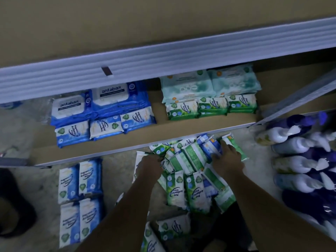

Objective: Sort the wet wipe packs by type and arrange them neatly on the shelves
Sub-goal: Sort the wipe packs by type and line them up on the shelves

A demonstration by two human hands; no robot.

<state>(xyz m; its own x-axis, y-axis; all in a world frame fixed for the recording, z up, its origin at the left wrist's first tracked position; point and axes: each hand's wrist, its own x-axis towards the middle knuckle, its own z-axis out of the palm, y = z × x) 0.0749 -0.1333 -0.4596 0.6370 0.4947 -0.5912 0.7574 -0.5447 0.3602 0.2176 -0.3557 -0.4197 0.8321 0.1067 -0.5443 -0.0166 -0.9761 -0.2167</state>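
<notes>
A jumbled heap of green and blue wipe packs (189, 160) lies on the floor below the shelf (138, 139). My left hand (150, 165) reaches into the heap's left side, its fingers curled among green packs. My right hand (227, 157) grips packs at the heap's upper right, fingers over a blue pack (211, 146) beside a green one (236, 144). On the shelf, blue antabax packs (107, 99) and small blue packs (105, 127) sit at left; pale green packs (211, 82) and small green pine packs (211, 105) sit at right.
Several blue packs (80, 197) lie in a neat block on the floor at left. White and purple bottles (301, 160) are stacked at right beside a slanted metal shelf post (298, 99). An upper shelf edge (163, 57) overhangs. A dark shape (12, 202) sits at far left.
</notes>
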